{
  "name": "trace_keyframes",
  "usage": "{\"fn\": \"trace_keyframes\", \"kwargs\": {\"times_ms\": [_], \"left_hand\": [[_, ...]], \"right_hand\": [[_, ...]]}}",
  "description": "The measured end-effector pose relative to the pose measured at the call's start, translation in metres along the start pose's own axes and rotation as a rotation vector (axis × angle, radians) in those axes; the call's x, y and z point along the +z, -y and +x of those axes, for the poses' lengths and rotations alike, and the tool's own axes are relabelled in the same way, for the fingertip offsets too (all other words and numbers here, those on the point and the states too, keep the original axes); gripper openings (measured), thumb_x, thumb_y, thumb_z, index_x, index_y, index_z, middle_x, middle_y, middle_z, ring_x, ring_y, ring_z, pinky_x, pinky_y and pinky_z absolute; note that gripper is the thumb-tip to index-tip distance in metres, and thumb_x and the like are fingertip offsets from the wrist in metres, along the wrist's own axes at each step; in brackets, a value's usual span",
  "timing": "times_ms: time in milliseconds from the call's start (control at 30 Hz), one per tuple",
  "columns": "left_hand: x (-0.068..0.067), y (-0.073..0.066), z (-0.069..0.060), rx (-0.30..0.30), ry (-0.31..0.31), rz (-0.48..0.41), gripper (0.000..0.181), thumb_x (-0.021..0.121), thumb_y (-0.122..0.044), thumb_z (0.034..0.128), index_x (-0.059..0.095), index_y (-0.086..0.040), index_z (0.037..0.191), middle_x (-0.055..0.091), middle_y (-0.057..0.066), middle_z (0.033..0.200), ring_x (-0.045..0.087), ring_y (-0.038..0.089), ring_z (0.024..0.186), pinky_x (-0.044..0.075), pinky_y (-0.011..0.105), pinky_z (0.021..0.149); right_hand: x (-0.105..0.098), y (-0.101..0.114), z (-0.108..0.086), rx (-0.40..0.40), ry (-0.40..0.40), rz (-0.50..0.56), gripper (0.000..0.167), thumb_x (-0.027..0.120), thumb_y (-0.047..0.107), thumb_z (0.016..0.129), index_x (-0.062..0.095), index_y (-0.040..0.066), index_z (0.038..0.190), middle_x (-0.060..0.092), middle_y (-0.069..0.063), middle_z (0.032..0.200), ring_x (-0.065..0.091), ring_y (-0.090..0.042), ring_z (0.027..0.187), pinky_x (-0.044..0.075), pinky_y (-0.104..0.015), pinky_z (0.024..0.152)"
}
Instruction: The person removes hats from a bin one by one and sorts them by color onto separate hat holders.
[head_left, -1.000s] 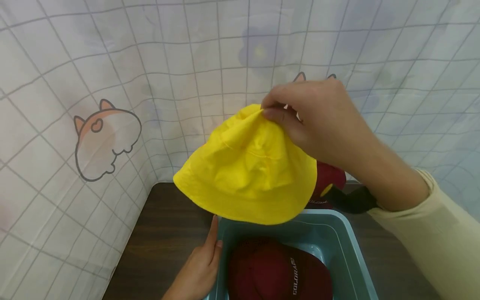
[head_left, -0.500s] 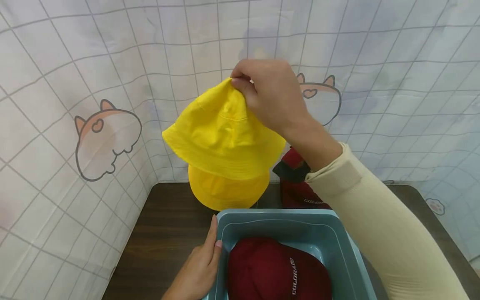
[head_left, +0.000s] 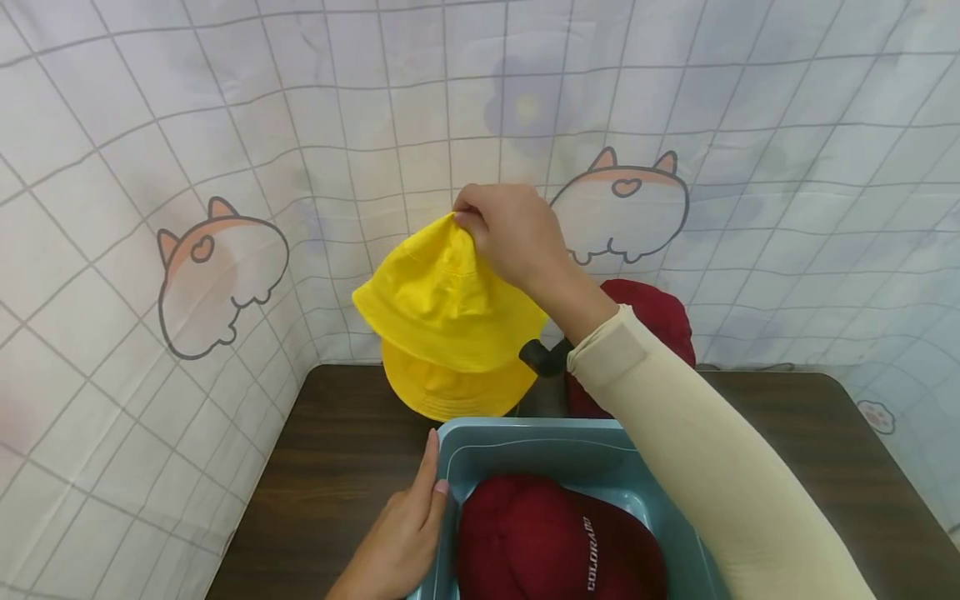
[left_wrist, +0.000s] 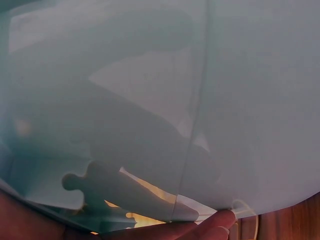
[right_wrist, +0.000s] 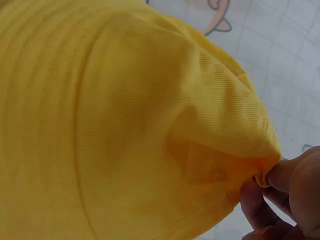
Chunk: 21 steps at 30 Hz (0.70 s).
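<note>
By the top of its crown, a yellow bucket hat (head_left: 453, 312) hangs from my right hand (head_left: 517, 233), pinched between thumb and fingers. The right wrist view shows the pinched cloth of the same bucket hat (right_wrist: 135, 115) up close. Directly beneath it, a second yellow hat (head_left: 450, 392) stands on the table behind the bin, its upper part covered. My left hand (head_left: 401, 525) rests along the left side of the blue plastic bin (head_left: 525, 433), index finger straight. In the left wrist view, its fingers (left_wrist: 215, 225) touch the bin's wall (left_wrist: 135, 115).
A maroon cap (head_left: 540, 533) lettered COLORADO lies inside the bin. Behind the bin, more maroon headwear (head_left: 652, 317) is partly hidden by my right arm. A dark wooden table (head_left: 322, 467) runs up to a white gridded curtain (head_left: 337, 100) at the back and left.
My right hand has carried the yellow bucket hat left from above the bin, raised it, then lowered it over the other yellow hat. The left hand stays on the bin.
</note>
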<state>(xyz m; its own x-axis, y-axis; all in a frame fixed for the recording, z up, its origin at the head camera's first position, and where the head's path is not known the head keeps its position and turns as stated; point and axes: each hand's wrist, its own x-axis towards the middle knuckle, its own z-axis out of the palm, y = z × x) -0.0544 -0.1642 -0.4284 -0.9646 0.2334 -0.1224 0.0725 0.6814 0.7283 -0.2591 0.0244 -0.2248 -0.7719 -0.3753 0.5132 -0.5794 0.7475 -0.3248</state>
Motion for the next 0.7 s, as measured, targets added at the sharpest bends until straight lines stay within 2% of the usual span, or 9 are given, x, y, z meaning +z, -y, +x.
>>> {"fn": "trace_keyframes", "kwargs": {"times_ms": [300,533,600,667,700], "left_hand": [[0.000,0.001,0.001,-0.022,0.012,-0.024,0.066,0.033,-0.047,0.1110,-0.004,-0.035,0.164,0.057,0.021,0.145,0.063,0.030,0.124,0.047,0.060,0.104],[0.001,-0.001,0.001,-0.004,-0.001,-0.017,0.066,0.033,-0.047,0.1112,-0.004,-0.034,0.164,0.057,0.023,0.145,0.063,0.031,0.125,0.046,0.060,0.105],[0.001,-0.001,0.001,0.000,-0.009,0.002,0.066,0.034,-0.046,0.1111,-0.002,-0.033,0.165,0.061,0.023,0.139,0.065,0.029,0.122,0.048,0.058,0.104],[-0.001,-0.001,0.002,-0.006,-0.011,0.028,0.067,0.035,-0.049,0.1104,-0.001,-0.033,0.165,0.071,0.020,0.120,0.069,0.026,0.110,0.052,0.055,0.098],[-0.002,-0.001,0.002,-0.012,-0.016,0.041,0.067,0.035,-0.051,0.1098,0.002,-0.033,0.165,0.072,0.018,0.119,0.069,0.024,0.110,0.052,0.054,0.098]], "right_hand": [[0.032,-0.012,-0.010,0.027,0.153,0.030,0.018,0.063,0.025,0.103,0.076,0.016,0.111,0.076,0.000,0.106,0.062,-0.020,0.091,0.053,-0.033,0.089],[0.044,-0.020,-0.020,0.054,0.233,0.014,0.020,0.064,0.026,0.102,0.075,0.016,0.115,0.075,0.001,0.108,0.060,-0.020,0.091,0.054,-0.032,0.089],[0.045,-0.021,-0.021,0.059,0.247,0.019,0.021,0.063,0.027,0.103,0.074,0.016,0.117,0.074,0.000,0.109,0.061,-0.020,0.092,0.054,-0.033,0.089],[0.045,-0.023,-0.022,0.077,0.267,0.037,0.025,0.061,0.031,0.104,0.071,0.017,0.122,0.073,0.000,0.112,0.061,-0.020,0.095,0.054,-0.033,0.089],[0.044,-0.024,-0.022,0.090,0.277,0.051,0.028,0.059,0.034,0.105,0.070,0.018,0.125,0.072,0.000,0.113,0.061,-0.020,0.097,0.054,-0.034,0.089]]}}
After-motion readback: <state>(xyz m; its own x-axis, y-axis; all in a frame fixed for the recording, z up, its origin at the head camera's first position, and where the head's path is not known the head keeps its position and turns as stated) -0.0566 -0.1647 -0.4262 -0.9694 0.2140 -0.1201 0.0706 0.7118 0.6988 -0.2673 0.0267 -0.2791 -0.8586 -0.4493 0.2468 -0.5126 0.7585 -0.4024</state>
